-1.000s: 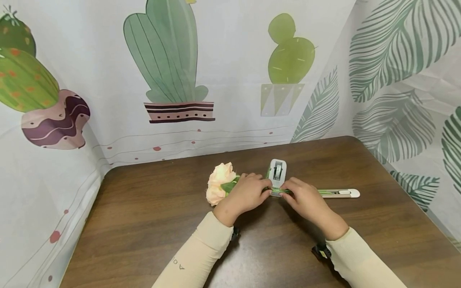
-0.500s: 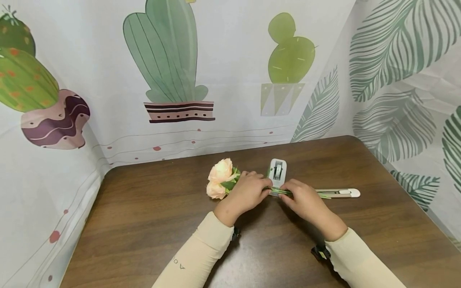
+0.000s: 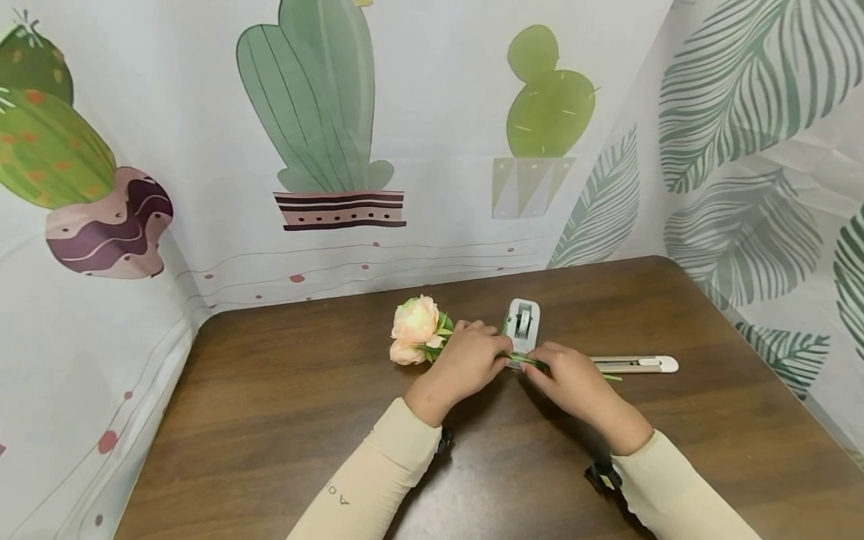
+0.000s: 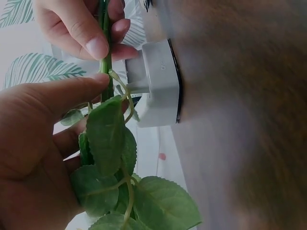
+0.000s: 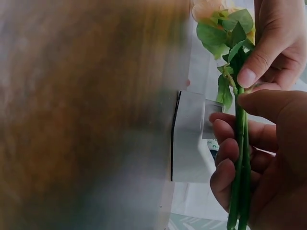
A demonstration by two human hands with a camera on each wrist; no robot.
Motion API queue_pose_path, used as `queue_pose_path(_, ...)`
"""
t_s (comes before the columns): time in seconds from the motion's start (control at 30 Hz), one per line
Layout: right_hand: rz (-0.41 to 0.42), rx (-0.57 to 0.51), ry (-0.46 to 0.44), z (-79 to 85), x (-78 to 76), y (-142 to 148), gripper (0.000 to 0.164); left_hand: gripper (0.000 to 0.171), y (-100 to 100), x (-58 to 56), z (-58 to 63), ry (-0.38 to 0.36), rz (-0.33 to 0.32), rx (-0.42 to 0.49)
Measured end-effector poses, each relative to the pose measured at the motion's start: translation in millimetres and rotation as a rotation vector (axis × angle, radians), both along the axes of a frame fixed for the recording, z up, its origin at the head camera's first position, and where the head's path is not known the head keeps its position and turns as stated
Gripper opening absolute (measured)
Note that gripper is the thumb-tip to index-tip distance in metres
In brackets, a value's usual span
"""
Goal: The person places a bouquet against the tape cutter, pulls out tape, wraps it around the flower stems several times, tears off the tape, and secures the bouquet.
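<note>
Peach artificial flowers (image 3: 415, 324) with green leaves (image 4: 105, 139) stick out to the left of my left hand (image 3: 467, 361). That hand pinches their stems just below the leaves, thumb on the near side. My right hand (image 3: 568, 379) grips the same green stems (image 5: 242, 167) a little farther down, its fingers curled around them. Both hands nearly meet, and the stems run held above the table. Right behind them stands a white tape dispenser (image 3: 522, 324), its lower part partly hidden by stems and fingers; the right wrist view shows its grey side (image 5: 189, 139).
A beige and white utility knife (image 3: 637, 364) lies on the brown wooden table (image 3: 304, 420), its left end hidden behind the right hand. A cloth printed with cacti and leaves (image 3: 445, 150) hangs at the table's back and sides.
The flower heads have turned and shifted slightly upward, while the stem ends right of my right hand have swung lower, away from the knife. Both hands keep their hold in nearly the same place.
</note>
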State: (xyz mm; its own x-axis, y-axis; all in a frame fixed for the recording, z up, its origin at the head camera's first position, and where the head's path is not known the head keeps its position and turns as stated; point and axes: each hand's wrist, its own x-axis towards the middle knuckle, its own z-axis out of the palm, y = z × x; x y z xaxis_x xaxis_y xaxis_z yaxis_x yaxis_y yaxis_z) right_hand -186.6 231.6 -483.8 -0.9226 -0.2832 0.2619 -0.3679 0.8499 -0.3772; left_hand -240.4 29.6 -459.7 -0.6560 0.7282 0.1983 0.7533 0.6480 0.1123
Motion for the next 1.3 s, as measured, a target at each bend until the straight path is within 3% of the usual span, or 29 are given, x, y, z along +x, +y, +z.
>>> queue_pose_path(0.33, -0.006, 0.004, -0.009, 1.2, 1.6, -1.3, 0.011, 0.006, 1.0, 0.5, -2.1, 0.009, 0.007, 0.006)
queue_pose_path(1.3, -0.005, -0.022, 0.087, 0.6, 2.2, -0.9, 0.009, 0.015, 1.7, 2.1, 2.2, -0.014, 0.009, 0.031)
